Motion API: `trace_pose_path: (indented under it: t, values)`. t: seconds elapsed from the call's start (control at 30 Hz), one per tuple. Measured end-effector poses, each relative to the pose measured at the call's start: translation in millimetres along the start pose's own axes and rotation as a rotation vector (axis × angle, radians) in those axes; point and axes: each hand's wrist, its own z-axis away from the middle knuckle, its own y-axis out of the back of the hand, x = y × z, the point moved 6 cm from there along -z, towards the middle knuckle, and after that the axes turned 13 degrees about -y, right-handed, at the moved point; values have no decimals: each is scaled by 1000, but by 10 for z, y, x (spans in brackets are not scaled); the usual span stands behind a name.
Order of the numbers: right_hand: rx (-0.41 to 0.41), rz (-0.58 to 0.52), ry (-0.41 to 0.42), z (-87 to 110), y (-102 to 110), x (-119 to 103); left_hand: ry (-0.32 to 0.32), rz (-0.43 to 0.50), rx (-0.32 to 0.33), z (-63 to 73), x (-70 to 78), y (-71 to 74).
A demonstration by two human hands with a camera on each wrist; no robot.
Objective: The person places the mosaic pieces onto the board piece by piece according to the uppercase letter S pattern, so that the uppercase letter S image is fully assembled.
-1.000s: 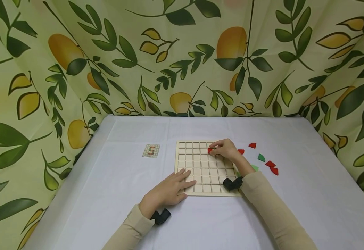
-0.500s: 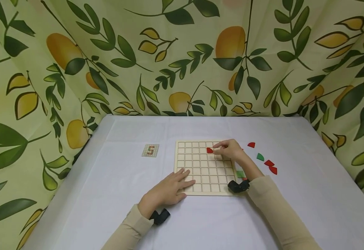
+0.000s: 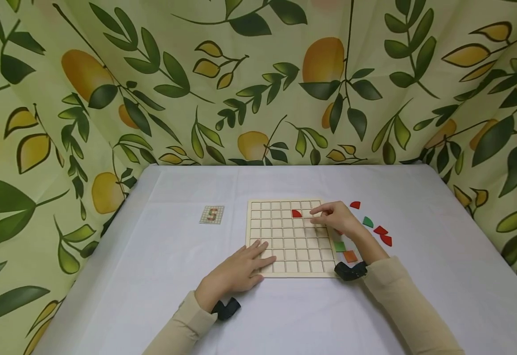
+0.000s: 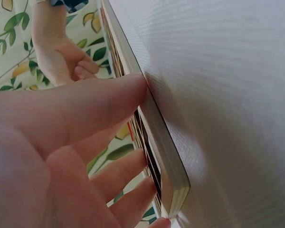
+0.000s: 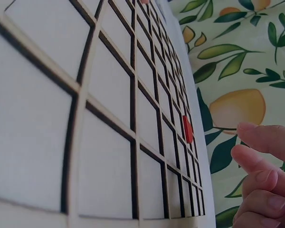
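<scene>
A light wooden grid board lies on the white table, one red quarter-circle piece set in a cell near its top. That same red piece shows in the right wrist view. My right hand hovers over the board's upper right, holding nothing, thumb and index finger apart. The left hand rests with spread fingers on the lower left corner. In the left wrist view, the left thumb touches the board's edge while the other fingers lie over its top.
Right of the board lie several loose pieces: red quarter-circles, a green quarter-circle, a light green square and an orange square. A small pattern card with an S lies to the left. A leaf-and-fruit curtain hangs behind.
My right hand has let go of the red quarter-circle in its cell and drawn back to the right, uncovering the green and orange squares. The left hand stays on the board's corner.
</scene>
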Motion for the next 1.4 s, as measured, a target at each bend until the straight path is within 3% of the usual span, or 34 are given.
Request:
trace_pose_path:
  t: [0.27,0.57,1.4]
  values:
    - [-7,16,-19,71,61,68,-9,-5,13,20,10,11]
    - [3,49,72,170,99,120,-6,6,17,35,-11,11]
    - [-13,83,88,491,195,389,-24,-1,11,32,-12,17]
